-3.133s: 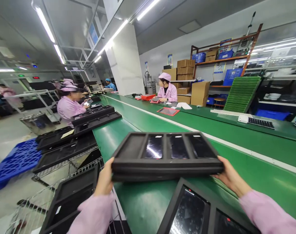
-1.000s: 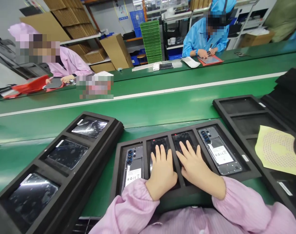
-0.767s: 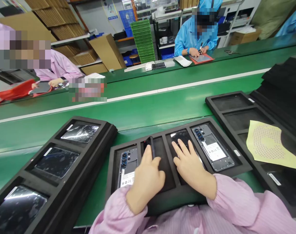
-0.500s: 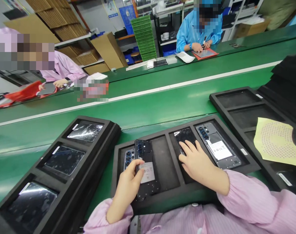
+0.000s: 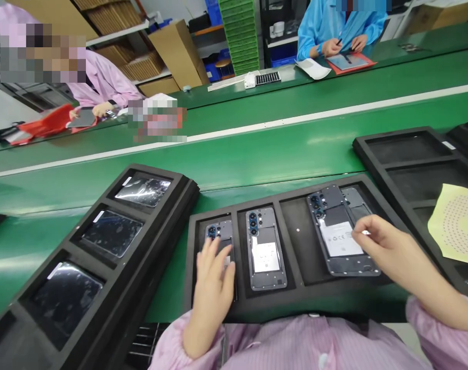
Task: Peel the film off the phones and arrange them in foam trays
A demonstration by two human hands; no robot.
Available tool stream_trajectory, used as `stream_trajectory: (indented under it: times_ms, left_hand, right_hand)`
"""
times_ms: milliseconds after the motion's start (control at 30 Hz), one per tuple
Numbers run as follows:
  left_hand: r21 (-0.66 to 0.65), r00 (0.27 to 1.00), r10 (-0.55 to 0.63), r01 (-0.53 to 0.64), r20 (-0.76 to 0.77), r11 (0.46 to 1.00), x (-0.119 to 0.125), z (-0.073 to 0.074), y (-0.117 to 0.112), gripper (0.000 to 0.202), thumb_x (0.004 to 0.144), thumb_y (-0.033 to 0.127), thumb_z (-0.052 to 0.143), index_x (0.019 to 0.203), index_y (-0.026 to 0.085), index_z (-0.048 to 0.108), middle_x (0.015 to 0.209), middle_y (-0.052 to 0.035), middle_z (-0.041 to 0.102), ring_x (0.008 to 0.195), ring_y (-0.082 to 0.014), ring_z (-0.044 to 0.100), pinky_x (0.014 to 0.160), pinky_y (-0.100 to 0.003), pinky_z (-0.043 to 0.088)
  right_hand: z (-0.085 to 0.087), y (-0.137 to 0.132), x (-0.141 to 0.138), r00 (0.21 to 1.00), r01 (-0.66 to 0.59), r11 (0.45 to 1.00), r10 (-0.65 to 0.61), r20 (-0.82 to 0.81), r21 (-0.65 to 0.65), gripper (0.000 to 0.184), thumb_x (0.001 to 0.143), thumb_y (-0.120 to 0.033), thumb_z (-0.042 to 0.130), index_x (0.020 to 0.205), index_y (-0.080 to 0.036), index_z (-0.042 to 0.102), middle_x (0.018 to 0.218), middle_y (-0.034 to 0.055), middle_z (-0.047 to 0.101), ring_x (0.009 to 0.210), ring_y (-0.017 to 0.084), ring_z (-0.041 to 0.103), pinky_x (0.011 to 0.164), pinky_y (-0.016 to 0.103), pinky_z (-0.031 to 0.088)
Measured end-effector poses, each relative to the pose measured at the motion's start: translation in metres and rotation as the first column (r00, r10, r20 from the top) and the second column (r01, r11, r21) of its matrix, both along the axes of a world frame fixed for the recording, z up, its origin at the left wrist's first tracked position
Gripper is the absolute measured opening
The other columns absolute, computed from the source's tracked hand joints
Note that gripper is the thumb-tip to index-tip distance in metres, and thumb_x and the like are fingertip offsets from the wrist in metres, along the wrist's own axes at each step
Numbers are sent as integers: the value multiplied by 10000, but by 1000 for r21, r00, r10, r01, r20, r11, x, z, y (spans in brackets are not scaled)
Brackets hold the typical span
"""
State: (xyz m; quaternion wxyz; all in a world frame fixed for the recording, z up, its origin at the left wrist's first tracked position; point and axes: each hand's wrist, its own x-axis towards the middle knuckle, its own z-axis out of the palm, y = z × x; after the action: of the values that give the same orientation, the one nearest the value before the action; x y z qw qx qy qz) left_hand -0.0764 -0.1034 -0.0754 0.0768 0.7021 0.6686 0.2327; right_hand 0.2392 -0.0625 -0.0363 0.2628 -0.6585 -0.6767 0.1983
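In the head view, a black foam tray (image 5: 305, 288) with compartments lies in front of me. My left hand (image 5: 214, 280) is open, its fingers spread over a phone (image 5: 227, 228) in the leftmost compartment. Beside it a phone with its inner back and white battery label exposed (image 5: 266, 254) lies camera side up in the second compartment. My right hand (image 5: 386, 244) pinches the right edge of another opened phone (image 5: 336, 234). This phone sits tilted across the divider, partly covering a further phone (image 5: 355, 198) in the rightmost compartment.
A stack of black foam trays (image 5: 131, 259) with film-covered panels stands at left. At right lies another foam tray (image 5: 392, 167) with a yellow dotted sheet (image 5: 457, 221). Beyond the green conveyor (image 5: 257, 154), a co-worker in blue (image 5: 338, 36) and one in pink (image 5: 103, 85) sit working.
The phone my left hand was holding now lies in the second compartment. My right hand has moved right, from the dark phone in the third compartment to a phone's edge. The view shifted slightly.
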Motion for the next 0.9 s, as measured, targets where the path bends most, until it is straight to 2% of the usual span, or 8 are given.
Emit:
stream_trajectory:
  times_ms: [100, 267, 400, 500, 600, 733, 800, 900]
  left_hand:
    - [-114, 986, 128, -140, -103, 984, -18, -6, -7, 469, 840, 406, 343, 1126, 106, 564, 1291, -207, 502, 1213, -329, 461, 999, -540, 370]
    - [-183, 981, 129, -154, -144, 971, -26, -13, -9, 588, 801, 507, 326, 1167, 98, 537, 1275, -196, 525, 1197, -314, 483, 1037, -508, 335]
    - [-225, 980, 137, -167, -141, 960, -22, -8, -8, 633, 798, 534, 311, 1207, 93, 509, 1349, -205, 442, 1267, -319, 397, 1017, -498, 359]
    - [-215, 967, 202, -233, -158, 948, -17, -1, -12, 624, 814, 534, 314, 1211, 90, 499, 1376, -215, 394, 1254, -323, 412, 963, -464, 425]
    - [-146, 968, 177, -203, -176, 968, -15, -1, -13, 546, 834, 499, 320, 1145, 108, 539, 1363, -214, 401, 1268, -329, 387, 997, -480, 385]
    - [-121, 978, 99, -122, -183, 985, -14, -12, -2, 601, 835, 500, 299, 1148, 35, 516, 1305, -274, 427, 1298, -378, 310, 1048, -558, 269]
    - [-148, 980, 98, -125, -175, 981, -12, -15, 6, 650, 833, 509, 278, 1167, -7, 489, 1306, -305, 404, 1301, -397, 289, 1043, -577, 259]
    - [-122, 978, 105, -128, -179, 984, -10, -9, 13, 604, 838, 492, 284, 1182, 37, 483, 1336, -274, 387, 1310, -378, 286, 1055, -568, 246]
  right_hand:
    - [-12, -10, -7, 997, 23, 999, -21, -69, 28, 200, 821, -397, 404, 794, -223, 499, 502, -39, 513, 408, 142, 517, 395, 219, 416]
    - [-16, -17, -13, 944, -231, 943, 158, 289, 238, 288, 943, -285, 323, 897, -186, 589, 713, 46, 613, 597, 167, 572, 484, 244, 454]
    - [-19, -17, -19, 859, -345, 913, 216, 464, 215, 226, 902, -190, 412, 981, -137, 617, 937, 125, 646, 750, 255, 567, 591, 368, 504]
    - [-21, -19, -20, 856, -386, 901, 269, 442, 199, 181, 879, -184, 478, 869, -165, 658, 1206, 154, 539, 989, 323, 523, 720, 440, 503]
    - [-19, -22, 0, 926, -304, 903, 207, 315, 302, 244, 928, -246, 428, 893, -160, 653, 1235, 175, 504, 1098, 321, 470, 833, 482, 466]
    - [-19, -28, 45, 971, -40, 922, -55, 234, 385, 228, 939, -309, 434, 979, -170, 609, 1139, 138, 576, 1015, 268, 539, 846, 435, 472]
    - [-23, -32, 61, 955, 50, 927, -153, 254, 371, 277, 937, -381, 423, 981, -179, 608, 1117, 125, 590, 999, 266, 556, 824, 409, 485]
    - [-33, -37, 74, 939, 143, 950, -219, 264, 277, 404, 922, -479, 372, 1035, -166, 600, 1129, 134, 586, 1008, 284, 561, 769, 390, 506]
